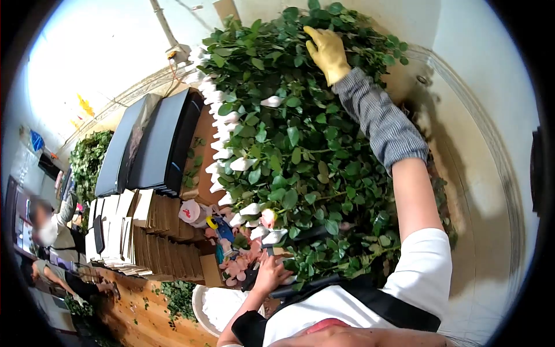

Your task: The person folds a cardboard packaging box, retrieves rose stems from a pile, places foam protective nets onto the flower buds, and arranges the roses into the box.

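A large pile of leafy green rose stems (295,136) fills the middle, its flower heads in white sleeves (222,153) along the left side. At the top of the pile, my right hand (328,55) in a yellow glove rests on the leaves, thumb and fingers apart. A grey knitted sleeve (376,115) covers that forearm. Bare, my left hand (272,274) lies at the pile's lower left edge with its fingers spread, close to a white-sleeved head (274,236) and a pink rose (268,218). Leaves and dark items partly hide its fingertips.
Left of the pile are dark stacked sheets (159,141), folded cardboard (165,246) and pink petals (236,269). A white-lined tub (217,306) stands below. Another person (55,225) is at far left, near more greenery (89,162). A wall (480,127) bounds the right.
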A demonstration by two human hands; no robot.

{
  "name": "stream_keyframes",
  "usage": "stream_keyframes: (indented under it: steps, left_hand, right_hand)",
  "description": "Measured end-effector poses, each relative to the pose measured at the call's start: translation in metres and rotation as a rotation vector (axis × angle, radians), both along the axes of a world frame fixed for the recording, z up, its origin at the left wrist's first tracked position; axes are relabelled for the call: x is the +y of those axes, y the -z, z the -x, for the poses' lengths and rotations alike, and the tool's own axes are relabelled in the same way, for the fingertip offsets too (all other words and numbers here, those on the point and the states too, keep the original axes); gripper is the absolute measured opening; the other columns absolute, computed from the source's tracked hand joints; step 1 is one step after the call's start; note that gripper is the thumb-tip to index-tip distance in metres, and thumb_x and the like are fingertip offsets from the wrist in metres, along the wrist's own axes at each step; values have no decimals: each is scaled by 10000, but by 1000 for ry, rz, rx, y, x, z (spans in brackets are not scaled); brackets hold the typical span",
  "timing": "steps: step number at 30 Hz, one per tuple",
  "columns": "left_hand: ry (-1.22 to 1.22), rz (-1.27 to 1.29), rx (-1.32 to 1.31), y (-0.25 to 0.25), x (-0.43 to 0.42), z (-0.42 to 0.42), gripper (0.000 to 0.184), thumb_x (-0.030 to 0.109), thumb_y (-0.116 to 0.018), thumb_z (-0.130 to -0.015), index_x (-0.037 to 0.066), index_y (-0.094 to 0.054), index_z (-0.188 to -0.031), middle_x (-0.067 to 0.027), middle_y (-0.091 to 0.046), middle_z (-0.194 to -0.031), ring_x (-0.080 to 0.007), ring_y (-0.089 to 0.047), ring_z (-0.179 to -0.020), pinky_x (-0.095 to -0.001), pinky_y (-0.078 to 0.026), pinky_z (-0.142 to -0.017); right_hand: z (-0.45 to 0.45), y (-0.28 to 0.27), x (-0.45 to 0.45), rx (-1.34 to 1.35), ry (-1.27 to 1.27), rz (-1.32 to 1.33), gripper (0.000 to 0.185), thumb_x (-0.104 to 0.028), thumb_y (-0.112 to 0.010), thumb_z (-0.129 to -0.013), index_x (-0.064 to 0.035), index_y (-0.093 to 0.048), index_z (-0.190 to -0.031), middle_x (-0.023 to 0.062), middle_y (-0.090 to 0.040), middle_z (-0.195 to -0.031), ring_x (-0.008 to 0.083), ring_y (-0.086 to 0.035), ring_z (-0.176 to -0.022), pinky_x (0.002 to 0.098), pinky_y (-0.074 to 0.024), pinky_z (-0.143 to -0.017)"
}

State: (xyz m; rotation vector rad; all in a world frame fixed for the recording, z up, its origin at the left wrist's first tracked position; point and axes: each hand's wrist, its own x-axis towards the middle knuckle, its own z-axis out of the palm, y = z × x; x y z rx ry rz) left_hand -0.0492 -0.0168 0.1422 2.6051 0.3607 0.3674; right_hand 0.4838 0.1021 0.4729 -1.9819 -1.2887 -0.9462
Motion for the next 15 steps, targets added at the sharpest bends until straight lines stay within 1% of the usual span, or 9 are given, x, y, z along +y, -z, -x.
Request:
stream_keyframes:
  steps: [2,4,6,8,10,11,12,14,15]
  left_hand:
    - [20,26,75,8,4,0,339,287,-801,-780,8,-609,-761,-204,-552,-1056,-403,-578,-952,-478,-496,-804]
    - [11,122,64,15,6,-1,324,255,-808,-778,-2,-612,-781,-215,-522,-1044,-411,-575,-954,-477,-504,-805]
    - [14,169,-69,19,2,2,274,174,-803,-778,-14,-604,-804,-250,-528,-1174,-428,-564,-994,-479,-501,-848]
    - [7,199,-84,18,1,0,331,133,-811,-782,-16,-517,-746,-256,-521,-1267,-437,-546,-1036,-458,-498,-867]
    - [-25,304,-58,20,0,1,334,116,-798,-792,-14,-495,-747,-254,-500,-1312,-433,-539,-1031,-469,-478,-883]
    - [-33,317,-49,19,-1,3,320,119,-797,-794,-15,-508,-761,-254,-498,-1310,-434,-538,-1028,-468,-478,-882]
    - [-41,328,-43,17,-1,2,307,121,-795,-796,-15,-522,-775,-254,-496,-1308,-435,-537,-1025,-467,-478,-880]
    - [-66,227,6,20,-2,4,248,183,-784,-791,12,-666,-926,-235,-539,-1114,-413,-563,-936,-468,-484,-806]
    - [-45,224,-80,22,-1,1,247,191,-785,-791,17,-669,-922,-230,-529,-1070,-410,-559,-917,-470,-479,-790]
  right_hand:
    - [-27,0,23,-377,227,113,403,-248,-669,-912,-120,-619,-1291,82,-669,-1222,283,-595,-1165,408,-419,-1082]
    - [-47,-5,45,-53,383,665,272,-256,-665,-926,-86,-703,-1134,92,-666,-1245,265,-608,-1153,405,-464,-1031]
    - [-55,-6,64,-16,415,537,211,-230,-655,-926,-77,-738,-1045,116,-704,-1141,288,-657,-1051,417,-527,-932]
    - [-33,-19,42,-137,177,17,153,-151,-648,-901,-87,-740,-1005,123,-722,-979,314,-682,-914,420,-557,-853]
    - [-52,-7,38,-237,81,-220,185,-206,-636,-914,-68,-721,-1004,164,-699,-933,353,-663,-918,472,-536,-796]
    - [-69,3,43,-76,145,-23,178,-153,-615,-929,-86,-719,-1056,176,-701,-978,343,-666,-916,463,-537,-765]
    - [-17,-26,24,438,317,266,233,-113,-604,-923,-102,-715,-1128,180,-711,-1013,333,-671,-915,450,-556,-775]
    - [-63,4,21,-50,349,-140,255,-102,-585,-930,-117,-719,-1146,166,-716,-1050,338,-671,-912,444,-565,-822]
    - [-45,-17,1,80,313,-154,292,-127,-601,-927,-131,-693,-1205,153,-706,-1118,345,-666,-976,448,-555,-882]
